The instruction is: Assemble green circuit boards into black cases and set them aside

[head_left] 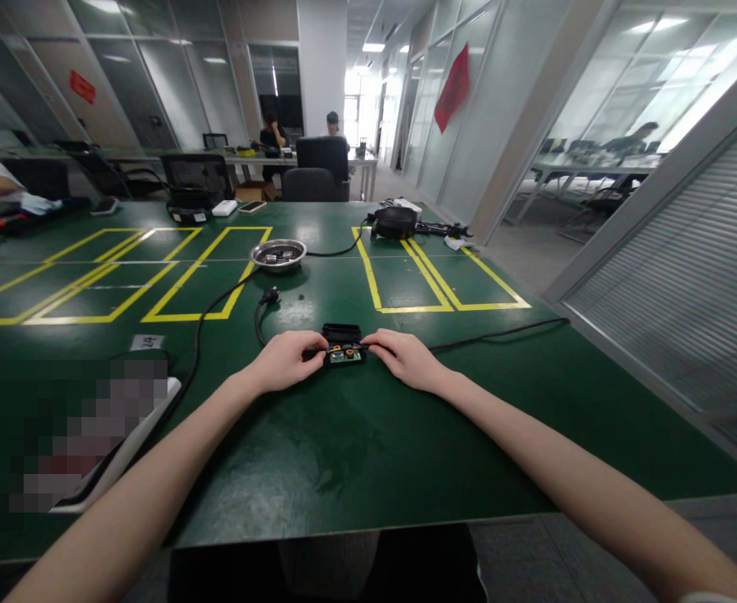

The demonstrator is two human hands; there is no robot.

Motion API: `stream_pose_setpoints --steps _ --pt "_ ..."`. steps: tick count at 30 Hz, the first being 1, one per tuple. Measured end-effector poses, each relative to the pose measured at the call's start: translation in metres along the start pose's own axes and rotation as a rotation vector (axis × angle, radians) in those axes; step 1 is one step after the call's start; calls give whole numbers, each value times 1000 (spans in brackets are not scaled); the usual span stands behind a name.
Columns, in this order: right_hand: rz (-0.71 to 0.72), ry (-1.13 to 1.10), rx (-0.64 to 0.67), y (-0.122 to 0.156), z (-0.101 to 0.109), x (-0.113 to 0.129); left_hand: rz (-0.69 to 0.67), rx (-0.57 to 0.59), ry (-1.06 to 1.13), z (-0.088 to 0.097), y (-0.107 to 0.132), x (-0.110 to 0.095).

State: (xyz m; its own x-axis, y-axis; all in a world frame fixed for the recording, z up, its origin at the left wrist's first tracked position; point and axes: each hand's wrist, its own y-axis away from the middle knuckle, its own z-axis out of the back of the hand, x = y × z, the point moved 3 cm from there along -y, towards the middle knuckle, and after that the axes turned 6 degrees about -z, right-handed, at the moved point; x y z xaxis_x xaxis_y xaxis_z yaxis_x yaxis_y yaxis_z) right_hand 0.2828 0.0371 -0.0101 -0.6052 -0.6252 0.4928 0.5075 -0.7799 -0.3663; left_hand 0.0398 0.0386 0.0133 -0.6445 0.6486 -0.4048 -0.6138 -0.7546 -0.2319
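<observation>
A small black plastic case lies with its lid tipped back on the table in front of me. Inside it is a green circuit board with a copper-coloured coil and blue and orange wires. My left hand is closed at the case's left end, where the black plug cable comes in. At the right end, my right hand pinches the other black cable, which runs off to the right. The fingertips cover both cable entries. The power plug lies just beyond my left hand.
The green table carries yellow tape outlines. A metal bowl holds small metal parts. Black gear lies at the back right, a phone at the back. A partly pixelated white-edged object lies left. Other people sit farther off.
</observation>
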Motion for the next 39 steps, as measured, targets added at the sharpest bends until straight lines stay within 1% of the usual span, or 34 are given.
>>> stream_pose_setpoints --steps 5,8,13,17,20,24,28,32,34,37,38,39 --pt "-4 1 2 0 -1 1 -11 -30 21 0 1 3" --pt "11 -9 22 1 0 3 -14 -26 21 0 1 4" --pt "88 12 13 1 4 6 -52 8 5 4 0 0" --pt "179 94 42 -1 5 7 -99 49 11 7 -1 -3" --pt "202 142 60 -3 4 7 -113 83 27 9 -2 -4" --pt "245 117 103 -1 4 12 -87 137 81 11 0 -3" --pt "248 120 127 2 5 15 -95 156 19 14 3 -7" --pt "244 117 130 3 5 17 -136 124 -41 14 3 -11" --pt "211 35 99 1 4 18 -136 80 -17 11 3 -10" --pt "67 -109 -27 -2 1 15 -66 -24 89 4 0 -4" --pt "15 -116 -76 -3 0 13 -24 -72 106 3 -1 0" --pt "-27 -94 -117 -3 -2 11 19 -151 96 2 -1 3"
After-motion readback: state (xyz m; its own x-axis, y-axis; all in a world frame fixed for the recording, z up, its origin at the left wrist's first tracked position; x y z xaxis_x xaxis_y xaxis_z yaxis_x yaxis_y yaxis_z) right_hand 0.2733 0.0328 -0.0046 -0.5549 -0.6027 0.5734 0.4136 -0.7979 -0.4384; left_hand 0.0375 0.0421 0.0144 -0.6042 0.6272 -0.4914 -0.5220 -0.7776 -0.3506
